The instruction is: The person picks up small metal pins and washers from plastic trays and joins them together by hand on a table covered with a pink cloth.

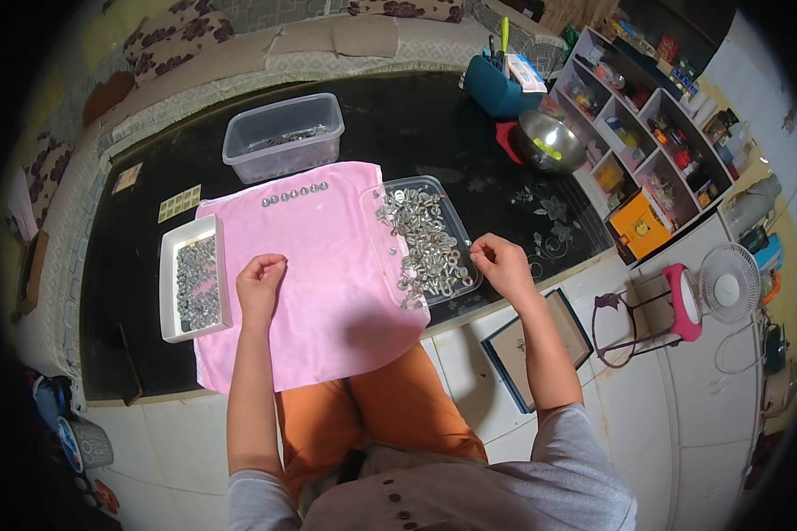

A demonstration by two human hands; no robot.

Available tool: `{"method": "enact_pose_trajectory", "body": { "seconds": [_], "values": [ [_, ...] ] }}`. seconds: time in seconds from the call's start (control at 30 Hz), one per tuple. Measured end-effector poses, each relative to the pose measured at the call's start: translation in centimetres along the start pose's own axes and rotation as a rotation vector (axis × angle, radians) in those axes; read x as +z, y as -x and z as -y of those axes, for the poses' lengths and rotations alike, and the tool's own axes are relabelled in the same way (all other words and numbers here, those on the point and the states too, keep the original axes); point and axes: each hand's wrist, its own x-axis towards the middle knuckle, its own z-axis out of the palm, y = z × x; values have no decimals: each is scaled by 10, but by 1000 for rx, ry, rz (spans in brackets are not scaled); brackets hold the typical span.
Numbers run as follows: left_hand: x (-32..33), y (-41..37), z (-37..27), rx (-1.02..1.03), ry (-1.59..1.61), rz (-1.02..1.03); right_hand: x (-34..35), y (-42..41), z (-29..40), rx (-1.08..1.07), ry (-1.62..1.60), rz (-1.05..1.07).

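My left hand (260,282) is above the pink cloth (325,239), thumb and fingertips pinched together; whether something small is between them I cannot tell. Past the right rim of a dark shallow tray (461,226), my right hand (507,267) also has its fingertips pinched. A tiny bright spot shows by them, too small to identify. Loose metal screws with broad heads (425,232) are heaped in the tray and spill onto the cloth's edge. Several small round metal pieces (294,194) form a row near the cloth's far edge. Left of my left hand, a white box (224,285) holds many small metal parts (196,282).
A clear plastic tub (282,162) with metal pieces inside stands beyond the cloth on the black table (398,126). Farther right are a steel bowl (551,143), a teal holder (491,86) and a compartment shelf (644,126). A framed panel (511,362) lies below my right forearm.
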Motion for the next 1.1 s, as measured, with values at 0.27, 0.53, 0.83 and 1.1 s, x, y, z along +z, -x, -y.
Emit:
{"method": "enact_pose_trajectory", "body": {
  "seconds": [0.27, 0.53, 0.83, 1.1],
  "values": [
    [0, 1, -2, -9, 0, -2, 21, 1, -6, -39, -1, 84],
    [0, 1, 0, -1, 12, -4, 36, -4, -3, -57, 7, 100],
    [3, 1, -3, 1, -61, 23, 40, -3, -7, -18, -188, -59],
    [74, -17, -19, 144, -272, 317, 43, -1, -18, 114, -509, -11]
  ]
}}
